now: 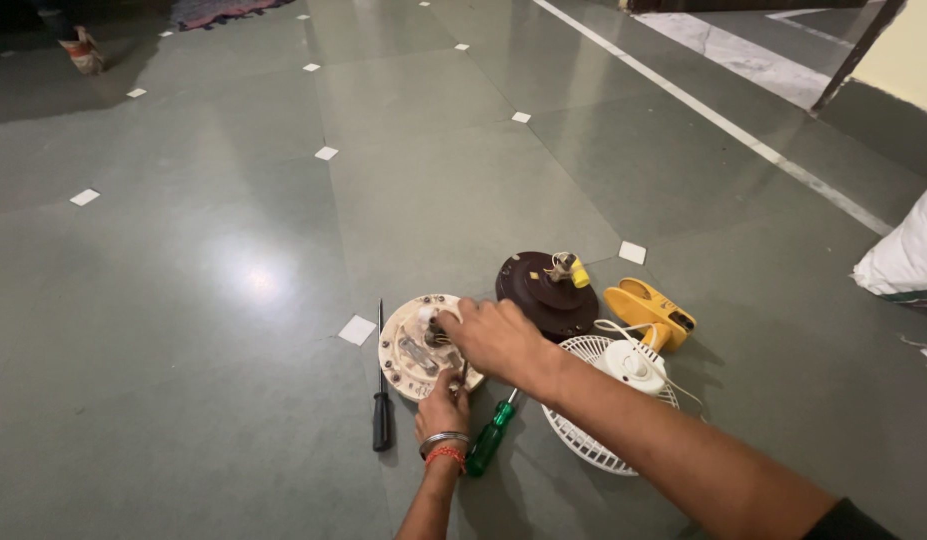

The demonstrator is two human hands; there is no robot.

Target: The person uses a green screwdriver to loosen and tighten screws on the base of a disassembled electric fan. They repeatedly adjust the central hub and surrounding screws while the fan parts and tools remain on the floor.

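**Both hands on the cream disc, tools laid beside it**

Step in hand, as I read it: working at the centre of a round cream motor plate (423, 345), w/ both hands on it. Looks like mid-disassembly or fitting of a small part, not yet finished, since the other parts lie loose around.

L to R on the grey tiled floor (183, 350):

- 1 black screwdriver (381, 395), lying flat just left of the cream plate, tip pointing away from the person.
- 1 cream plate, flat on the floor, metal bits showing on its face.
- Left hand (442, 408) (bangle and red thread at the wrist) at the plate's near edge, fingers curled and pressed to the rim; can't tell if it pinches anything.
- Right hand (495, 335) reaching across from the right, fingers bunched together at the plate's centre, apparently pinching a small part; the part itself is hidden.
- 1 green-handled screwdriver (491, 437), lying just beside the left wrist, untouched.
- 1 dark brown disc (543, 290) w/ a yellow-tipped piece on top, just behind the right hand.
- 1 white fan grille (603, 410) w/ a white hub, partly under the right forearm.
- 1 yellow plastic housing (648, 312), touching or nearly touching the grille; a thin white cord runs by it.
- 1 white sack (908, 250), well apart at the right edge.

Next move, I'd judge, calls for a steady plate under the left hand while the right works the centre piece, w/ a screwdriver within easy reach.
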